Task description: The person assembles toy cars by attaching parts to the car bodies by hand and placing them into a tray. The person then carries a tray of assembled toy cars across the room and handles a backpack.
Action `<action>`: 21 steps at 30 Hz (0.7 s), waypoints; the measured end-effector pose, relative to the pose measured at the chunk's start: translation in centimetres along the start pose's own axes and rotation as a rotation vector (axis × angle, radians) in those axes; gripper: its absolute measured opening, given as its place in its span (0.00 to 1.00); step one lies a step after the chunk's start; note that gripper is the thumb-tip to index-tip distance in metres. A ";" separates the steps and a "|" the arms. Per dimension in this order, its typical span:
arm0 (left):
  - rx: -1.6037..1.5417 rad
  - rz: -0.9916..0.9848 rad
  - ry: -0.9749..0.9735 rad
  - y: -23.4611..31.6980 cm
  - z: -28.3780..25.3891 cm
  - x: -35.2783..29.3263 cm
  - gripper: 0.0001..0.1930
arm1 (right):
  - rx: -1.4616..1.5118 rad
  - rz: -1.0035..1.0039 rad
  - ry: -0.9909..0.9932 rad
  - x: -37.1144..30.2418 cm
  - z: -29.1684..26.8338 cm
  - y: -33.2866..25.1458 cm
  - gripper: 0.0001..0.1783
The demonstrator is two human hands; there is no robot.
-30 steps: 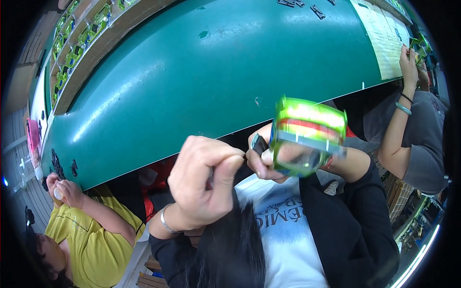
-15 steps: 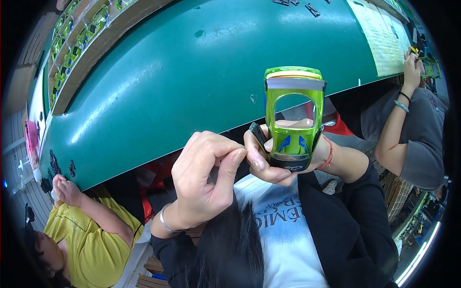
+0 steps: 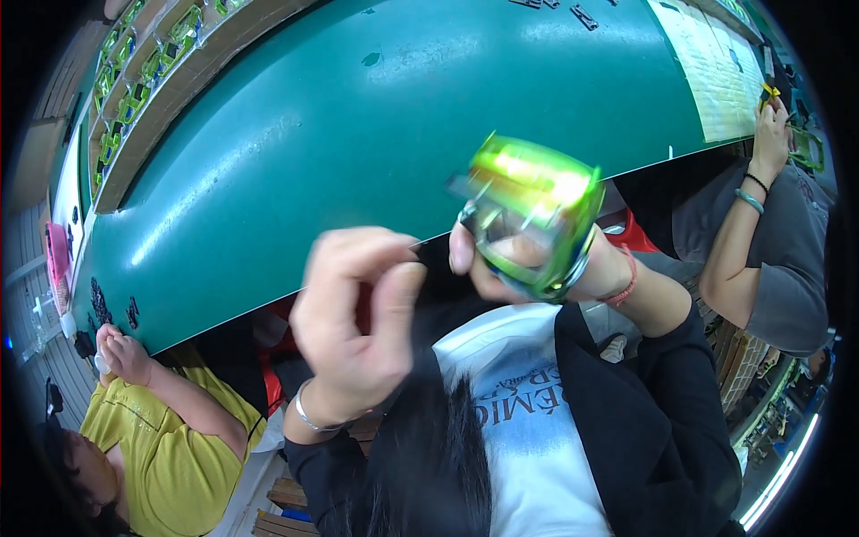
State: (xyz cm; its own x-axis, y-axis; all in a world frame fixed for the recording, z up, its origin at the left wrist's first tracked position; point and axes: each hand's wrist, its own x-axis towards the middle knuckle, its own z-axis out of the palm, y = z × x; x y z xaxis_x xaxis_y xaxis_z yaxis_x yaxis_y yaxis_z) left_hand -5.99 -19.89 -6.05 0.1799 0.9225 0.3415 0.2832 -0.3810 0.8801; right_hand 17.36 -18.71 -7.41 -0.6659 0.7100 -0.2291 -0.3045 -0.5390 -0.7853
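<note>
A bright green toy car body (image 3: pixel 537 192) with a see-through window is tilted and smeared by motion above the table's near edge. My right hand (image 3: pixel 586 268), with a red string on its wrist, is closed round it from below and the right. To the left, my left hand (image 3: pixel 353 309), with a silver bangle on its wrist, is apart from the car. Its thumb and forefinger are brought together in a pinch, and the other fingers curl in. Whatever sits between those fingertips, if anything, is too small and blurred to name.
A green table (image 3: pixel 358 134) curves across the scene. Cardboard trays (image 3: pixel 152 107) of green car bodies stand far left. Small black parts (image 3: pixel 100 304) lie near a person in yellow (image 3: pixel 170 438). At right, a person in grey (image 3: pixel 769 259) works beside a pale sheet (image 3: pixel 711 76).
My right hand has turned and tilted the car body, which faced me upright before. The left hand has drawn back leftward, away from the right hand.
</note>
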 end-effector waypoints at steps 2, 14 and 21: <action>-0.006 0.048 0.120 -0.1 -1.4 0.5 0.07 | -0.423 -0.156 0.187 0.7 -0.2 -0.9 0.14; 0.211 0.030 -0.250 0.7 -2.7 3.4 0.25 | -1.368 -0.402 0.233 2.0 -0.3 -3.0 0.13; 0.276 0.083 -0.255 -0.2 -1.2 2.2 0.36 | -1.484 -0.457 0.340 3.0 -1.4 -2.2 0.16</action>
State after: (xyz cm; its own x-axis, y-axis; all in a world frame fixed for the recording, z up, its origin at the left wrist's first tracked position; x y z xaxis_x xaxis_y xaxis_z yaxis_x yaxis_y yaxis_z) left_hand -6.81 -17.70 -5.02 0.4316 0.8561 0.2842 0.4945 -0.4880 0.7192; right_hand 16.98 -14.73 -7.13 -0.4701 0.8546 0.2206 0.6139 0.4961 -0.6140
